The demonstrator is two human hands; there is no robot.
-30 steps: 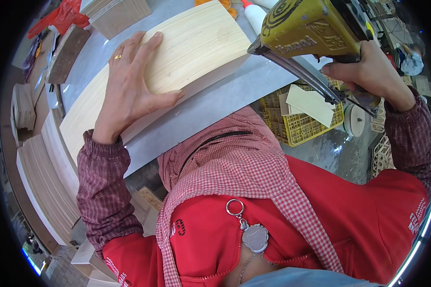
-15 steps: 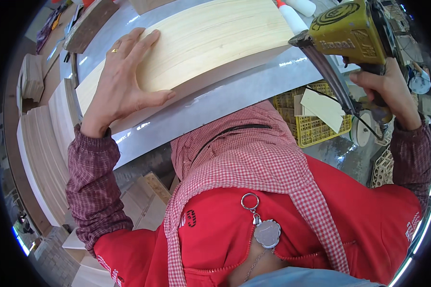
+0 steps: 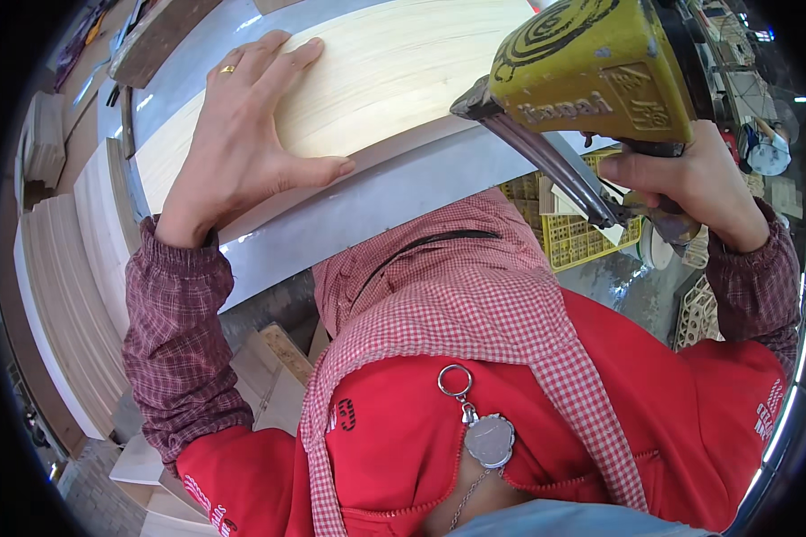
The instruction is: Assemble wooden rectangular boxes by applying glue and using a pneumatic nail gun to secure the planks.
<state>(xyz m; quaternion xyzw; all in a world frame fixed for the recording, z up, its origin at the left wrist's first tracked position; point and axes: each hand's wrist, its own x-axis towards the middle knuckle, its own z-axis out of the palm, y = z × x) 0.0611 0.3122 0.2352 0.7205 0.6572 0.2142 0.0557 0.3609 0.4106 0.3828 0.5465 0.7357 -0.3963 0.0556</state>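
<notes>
A pale wooden panel [image 3: 367, 85], apparently the top of a box-like piece, lies on the grey metal table [image 3: 403, 190]. My left hand [image 3: 246, 139] rests on its left part, fingers spread over the top and thumb along the near edge. In my right hand [image 3: 681, 183] is a yellow nail gun [image 3: 591, 76], my fingers wrapped round its handle. Its nose hangs over the panel's near right edge; whether it touches the wood I cannot tell. The gun's body covers the panel's right end.
Stacked wooden boards [image 3: 67, 295] stand at the left of the table. A dark wooden block [image 3: 161, 43] lies at the far left. Below the table's right side is a yellow plastic crate [image 3: 573, 237] with board offcuts. Farther right, another person [image 3: 768, 148] is partly visible.
My right hand has brought the nail gun leftward, from beside the panel's right end to over its near right edge. My left hand has shifted slightly right and stays on the panel.
</notes>
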